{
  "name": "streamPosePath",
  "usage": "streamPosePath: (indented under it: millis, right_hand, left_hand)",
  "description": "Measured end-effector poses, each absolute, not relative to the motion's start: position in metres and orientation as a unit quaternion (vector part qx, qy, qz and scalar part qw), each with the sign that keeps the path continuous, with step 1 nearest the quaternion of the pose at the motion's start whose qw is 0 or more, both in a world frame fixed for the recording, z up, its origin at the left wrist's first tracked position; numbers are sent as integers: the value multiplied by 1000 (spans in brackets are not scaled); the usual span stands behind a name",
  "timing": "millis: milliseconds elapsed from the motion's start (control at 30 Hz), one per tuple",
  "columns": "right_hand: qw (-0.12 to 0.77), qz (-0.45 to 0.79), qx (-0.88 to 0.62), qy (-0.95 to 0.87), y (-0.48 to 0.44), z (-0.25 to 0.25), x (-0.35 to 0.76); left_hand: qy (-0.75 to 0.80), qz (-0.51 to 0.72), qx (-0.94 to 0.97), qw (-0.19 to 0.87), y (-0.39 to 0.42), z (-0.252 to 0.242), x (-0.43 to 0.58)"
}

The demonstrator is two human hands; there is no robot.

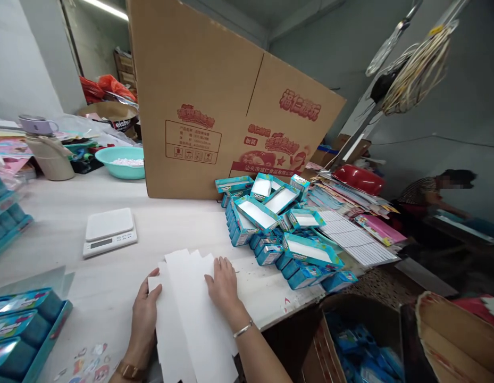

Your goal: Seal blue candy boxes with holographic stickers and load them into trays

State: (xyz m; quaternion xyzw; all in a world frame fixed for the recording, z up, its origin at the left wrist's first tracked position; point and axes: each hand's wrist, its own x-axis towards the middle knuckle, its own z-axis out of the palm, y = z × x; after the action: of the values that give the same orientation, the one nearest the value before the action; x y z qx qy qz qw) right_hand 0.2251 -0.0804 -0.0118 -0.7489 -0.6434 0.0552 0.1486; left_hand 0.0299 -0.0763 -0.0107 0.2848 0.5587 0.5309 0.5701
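Observation:
A loose stack of white card sheets, their top edges uneven, stands tilted between my hands at the table's near side. My left hand grips the stack's left edge, thumb in front and fingers partly hidden. On the right edge lies my right hand, its thumb over the face of the sheets and its fingers together along the side. The bottom of the stack runs out of view. Just beyond the right hand is a heap of blue printed boxes with shallow blue trays on top.
A large cardboard carton stands behind. At left are a white digital scale, a teal bowl, a beige bottle and a filled blue tray. An open carton sits below right. A person works at far right.

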Motion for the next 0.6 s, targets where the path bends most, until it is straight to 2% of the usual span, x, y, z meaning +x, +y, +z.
streamPosePath:
  millis: [133,333,500,600]
  right_hand:
    - [158,64,-713,-681,-87,6,213]
    - [191,168,-684,-683,-75,18,222]
    - [302,249,-646,-656,-66,19,257]
    - [395,302,-605,-622,-72,19,264]
  left_hand:
    - [576,522,321,541,-76,-10,32]
    - [575,522,363,516,-74,-18,26]
    - [565,526,342,536,-60,-36,8]
    - [588,536,348,496,-54,-32,5]
